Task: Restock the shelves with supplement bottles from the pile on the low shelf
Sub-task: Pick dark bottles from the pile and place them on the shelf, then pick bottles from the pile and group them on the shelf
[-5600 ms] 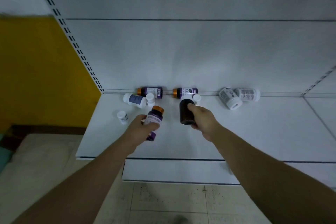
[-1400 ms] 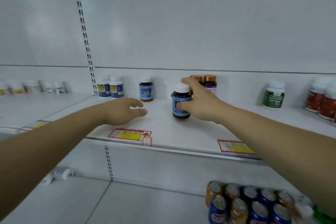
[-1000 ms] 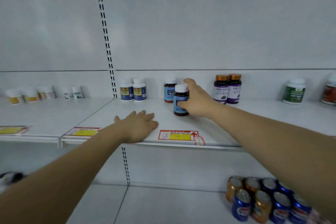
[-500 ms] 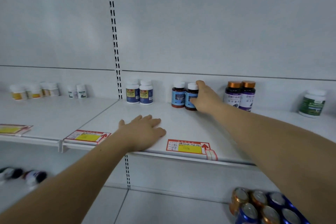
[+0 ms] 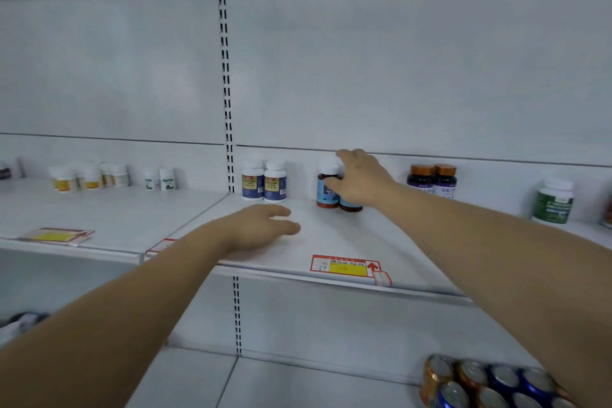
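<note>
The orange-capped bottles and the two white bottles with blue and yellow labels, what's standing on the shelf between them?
In the head view, two blue-label bottles, with the right hand at them.

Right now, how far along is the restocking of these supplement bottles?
Done: a blue-label bottle stands upright at the back of the upper shelf, and purple-label bottles stand to its right. In hand: the right hand is at the second blue-label bottle, beside the first; whether it grips is unclear. The left hand rests flat and empty. Left: blurred dark shapes lower left may be more bottles.
</note>
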Motion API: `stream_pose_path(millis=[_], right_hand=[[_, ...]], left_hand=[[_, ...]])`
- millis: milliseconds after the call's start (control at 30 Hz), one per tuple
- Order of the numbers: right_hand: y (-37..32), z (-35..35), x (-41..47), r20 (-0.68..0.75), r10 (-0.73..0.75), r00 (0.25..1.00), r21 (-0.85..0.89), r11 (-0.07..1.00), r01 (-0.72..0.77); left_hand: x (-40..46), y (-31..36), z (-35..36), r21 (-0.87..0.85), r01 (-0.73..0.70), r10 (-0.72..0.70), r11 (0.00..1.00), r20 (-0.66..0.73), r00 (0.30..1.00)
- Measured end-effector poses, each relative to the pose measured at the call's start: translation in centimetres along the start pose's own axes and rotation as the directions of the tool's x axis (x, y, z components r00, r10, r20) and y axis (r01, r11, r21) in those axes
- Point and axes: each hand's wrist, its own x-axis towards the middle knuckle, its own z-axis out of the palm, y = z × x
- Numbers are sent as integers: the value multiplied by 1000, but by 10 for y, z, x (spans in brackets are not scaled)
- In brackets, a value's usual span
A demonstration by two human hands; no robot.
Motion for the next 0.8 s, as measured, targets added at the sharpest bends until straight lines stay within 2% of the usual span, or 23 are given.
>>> stream_pose_path(millis=[100,233,367,467,633,700,800], right_hand=[[-50,-4,-7,54,-66,996,-29,997,68],[-137,7,-20,99,-181,979,5,983,181],[-250,36,-37,157,-283,946,39,959,280],[-349,65,-51,145,-390,910,84,921,381],[-502,124,-88,156,-590,792,229,802,552],[-543,158,-101,206,-627,751,275,774,570],[-579,219,-113,334,-601,726,290,798,528]], left_hand=[[-27,-17,-34,14,-34,35,999,-80,996],[-89,-80,-81,168,-9,31,986,-130,991],[-165,-165,-128,220,106,-71,970,-163,984],[-223,-238,-156,208,214,-171,954,-205,964],[-312,-355,-166,277,371,-317,887,-220,923],[-337,-396,-163,252,434,-395,865,-191,899],[-359,-450,-156,221,487,-459,845,-168,873]])
